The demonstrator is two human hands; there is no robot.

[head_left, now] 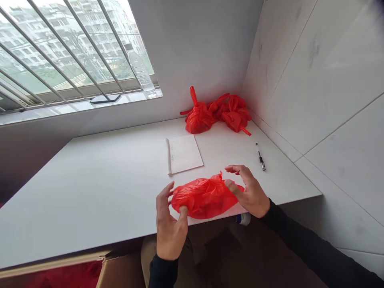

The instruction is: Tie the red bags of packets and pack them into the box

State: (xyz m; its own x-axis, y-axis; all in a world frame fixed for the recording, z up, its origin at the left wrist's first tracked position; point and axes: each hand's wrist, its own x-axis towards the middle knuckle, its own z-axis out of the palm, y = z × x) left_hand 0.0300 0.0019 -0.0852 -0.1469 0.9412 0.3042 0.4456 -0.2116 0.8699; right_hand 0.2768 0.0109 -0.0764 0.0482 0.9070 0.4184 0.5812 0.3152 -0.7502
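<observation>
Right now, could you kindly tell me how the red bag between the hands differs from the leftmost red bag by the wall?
The near bag lies wide and low between the left hand and right hand, while the far bag sits bunched up rounder. The far bag has a long twisted end standing upright; the near bag shows only a small tuft. Both are red, crumpled plastic.

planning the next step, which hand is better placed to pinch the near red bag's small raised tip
Probably the right hand: its fingertips are close beside the raised tip of the near red bag. The left hand is at the bag's left end, farther away.
</observation>
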